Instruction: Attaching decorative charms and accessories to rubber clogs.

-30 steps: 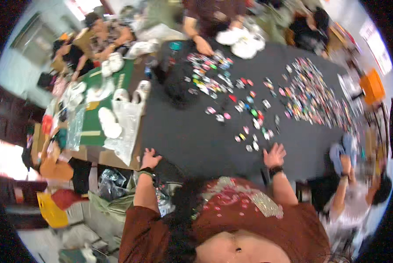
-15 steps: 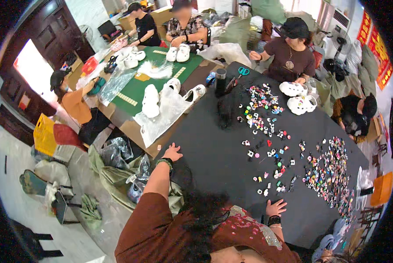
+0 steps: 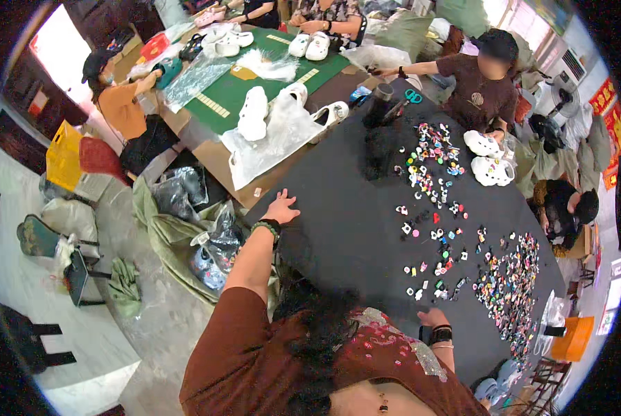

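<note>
left hand (image 3: pixel 281 207) splayed on black table (image 3: pixel 345 222); cannot tell whether right hand (image 3: pixel 433 318) is closed

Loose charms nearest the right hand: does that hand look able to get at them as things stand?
Probably yes: only bare black tabletop shows between the right hand and the closest loose charms, with nothing visible blocking the way.

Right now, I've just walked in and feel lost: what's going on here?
The person's left hand rests open on the broad black tabletop, holding nothing. The right hand is at the near edge; whether it holds anything is unclear. Small multicoloured pieces lie scattered and heaped toward the right. Across, a co-worker in a brown top has one hand at chunky white clogs.
</note>
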Motion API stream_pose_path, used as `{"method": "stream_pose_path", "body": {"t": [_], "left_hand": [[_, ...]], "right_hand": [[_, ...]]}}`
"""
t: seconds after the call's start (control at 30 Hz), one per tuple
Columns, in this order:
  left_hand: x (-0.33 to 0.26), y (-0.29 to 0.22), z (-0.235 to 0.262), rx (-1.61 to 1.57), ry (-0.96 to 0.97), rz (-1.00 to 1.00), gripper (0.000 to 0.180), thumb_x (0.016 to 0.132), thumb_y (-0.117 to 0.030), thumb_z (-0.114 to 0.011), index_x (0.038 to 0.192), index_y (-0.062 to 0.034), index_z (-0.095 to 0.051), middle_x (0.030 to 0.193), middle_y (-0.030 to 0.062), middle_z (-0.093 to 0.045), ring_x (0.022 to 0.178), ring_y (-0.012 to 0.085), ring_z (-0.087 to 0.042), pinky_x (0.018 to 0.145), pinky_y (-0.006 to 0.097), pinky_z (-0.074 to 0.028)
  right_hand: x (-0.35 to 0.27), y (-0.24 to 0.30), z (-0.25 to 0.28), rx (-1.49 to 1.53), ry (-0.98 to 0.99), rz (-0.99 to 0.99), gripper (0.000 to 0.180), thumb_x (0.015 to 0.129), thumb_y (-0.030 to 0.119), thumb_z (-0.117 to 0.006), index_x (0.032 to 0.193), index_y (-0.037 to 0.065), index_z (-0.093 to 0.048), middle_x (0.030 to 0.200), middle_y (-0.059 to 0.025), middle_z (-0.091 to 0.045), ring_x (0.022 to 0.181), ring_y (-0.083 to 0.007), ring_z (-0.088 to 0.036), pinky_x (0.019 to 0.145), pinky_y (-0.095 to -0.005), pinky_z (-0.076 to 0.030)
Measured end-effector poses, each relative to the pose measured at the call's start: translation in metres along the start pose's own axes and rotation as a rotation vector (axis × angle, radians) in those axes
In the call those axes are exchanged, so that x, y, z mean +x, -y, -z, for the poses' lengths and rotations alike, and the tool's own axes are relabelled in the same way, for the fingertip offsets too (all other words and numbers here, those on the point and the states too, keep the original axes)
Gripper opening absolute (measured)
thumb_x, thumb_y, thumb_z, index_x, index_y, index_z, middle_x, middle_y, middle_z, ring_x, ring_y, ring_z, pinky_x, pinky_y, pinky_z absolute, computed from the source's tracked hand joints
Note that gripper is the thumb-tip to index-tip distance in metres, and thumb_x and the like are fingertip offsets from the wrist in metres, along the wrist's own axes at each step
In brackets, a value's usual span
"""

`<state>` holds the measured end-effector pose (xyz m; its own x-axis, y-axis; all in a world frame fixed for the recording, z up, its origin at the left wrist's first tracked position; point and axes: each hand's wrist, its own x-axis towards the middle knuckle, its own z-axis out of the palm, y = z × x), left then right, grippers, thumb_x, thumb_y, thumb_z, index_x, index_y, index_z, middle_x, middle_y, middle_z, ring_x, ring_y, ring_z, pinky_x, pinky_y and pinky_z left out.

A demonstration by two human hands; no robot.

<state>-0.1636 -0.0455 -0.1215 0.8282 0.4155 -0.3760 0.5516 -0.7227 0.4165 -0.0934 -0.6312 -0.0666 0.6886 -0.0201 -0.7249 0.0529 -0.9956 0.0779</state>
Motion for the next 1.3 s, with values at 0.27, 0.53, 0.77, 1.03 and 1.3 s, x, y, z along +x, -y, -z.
{"method": "stream_pose_path", "body": {"t": [0.27, 0.53, 0.77, 1.03, 1.3], "left_hand": [[-0.027, 0.035, 0.029, -1.136, -0.206, 0.005, 0.031, 0.082, -0.018, -0.063, 0.107, 0.0009, -0.061, 0.094, 0.0070, -0.065, 0.084, 0.0115, -0.060, 0.074, 0.026, -0.048], [-0.137, 0.213, -0.059, -0.543, -0.453, 0.691, 0.034, 0.076, -0.034, -0.052, 0.078, -0.0043, -0.068, 0.066, 0.0166, -0.063, 0.072, 0.0282, -0.065, 0.067, 0.037, -0.050], [-0.185, 0.270, -0.142, -0.585, -0.106, 0.930, 0.029, 0.073, -0.028, -0.050, 0.078, -0.0064, -0.069, 0.087, 0.0178, -0.065, 0.087, 0.0353, -0.061, 0.082, 0.041, -0.047], [-0.098, 0.287, -0.070, -0.316, -0.377, 0.840, 0.047, 0.070, -0.013, -0.054, 0.114, 0.0022, -0.052, 0.126, 0.0241, -0.045, 0.109, 0.0368, -0.049, 0.089, 0.041, -0.044], [0.030, 0.300, -0.050, -0.356, -0.290, 0.634, 0.069, 0.069, -0.015, -0.059, 0.130, 0.0065, -0.035, 0.139, 0.0260, -0.028, 0.127, 0.0373, -0.031, 0.105, 0.039, -0.030]], "right_hand": [[0.009, 0.096, 0.059, 0.111, -0.309, 0.665, 0.033, 0.083, 0.026, -0.059, 0.104, 0.000, -0.060, 0.088, -0.0142, -0.066, 0.080, -0.0267, -0.063, 0.071, -0.0362, -0.047], [0.019, 0.217, 0.058, -0.015, -0.306, 0.993, 0.046, 0.083, 0.023, -0.061, 0.120, 0.000, -0.048, 0.134, -0.0253, -0.037, 0.125, -0.0391, -0.034, 0.102, -0.0436, -0.031], [0.020, 0.334, 0.047, -0.214, -0.422, 1.069, 0.073, 0.075, 0.032, -0.068, 0.134, 0.007, -0.032, 0.146, -0.0224, -0.013, 0.130, -0.0456, -0.020, 0.102, -0.0502, -0.028], [0.010, 0.422, 0.035, -0.380, -0.231, 0.877, 0.120, 0.057, 0.055, -0.075, 0.143, 0.008, -0.006, 0.148, -0.0215, 0.005, 0.134, -0.0459, 0.003, 0.099, -0.0642, -0.018], [0.026, 0.421, 0.034, -0.464, -0.134, 0.798, 0.123, 0.056, 0.074, -0.062, 0.141, 0.000, -0.012, 0.146, -0.0282, 0.005, 0.133, -0.0491, 0.008, 0.098, -0.0670, -0.011]]}}
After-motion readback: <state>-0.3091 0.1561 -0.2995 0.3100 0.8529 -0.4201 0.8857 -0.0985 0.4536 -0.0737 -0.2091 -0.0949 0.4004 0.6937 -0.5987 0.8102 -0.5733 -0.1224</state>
